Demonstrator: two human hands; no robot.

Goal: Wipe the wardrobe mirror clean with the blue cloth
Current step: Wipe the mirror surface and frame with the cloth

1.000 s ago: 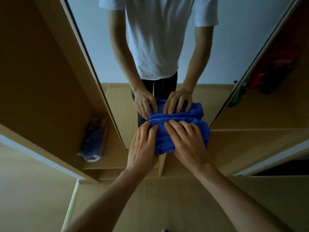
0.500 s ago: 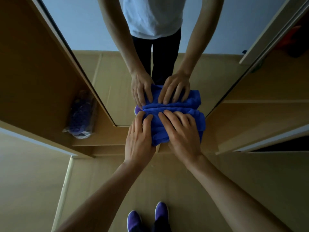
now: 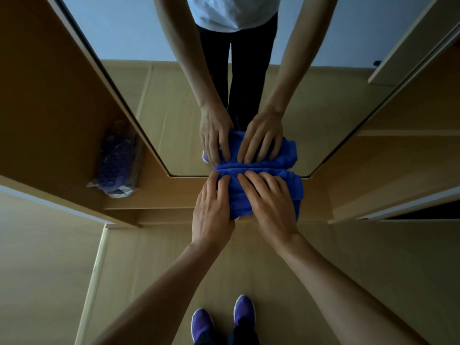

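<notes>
Here left grip (image 3: 211,210) and right grip (image 3: 270,205), fingers straight, press the cloth (image 3: 295,192) on the mirror (image 3: 174,108), bottom edge; soft, light, likely to bunch, so press its middle.

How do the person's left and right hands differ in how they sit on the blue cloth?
The left hand holds its fingers close together, while the right hand spreads its fingers. The left hand touches only the left end of the blue cloth; the right hand covers its middle. Both lie flat, pressing the cloth against the mirror near its bottom edge.
</notes>
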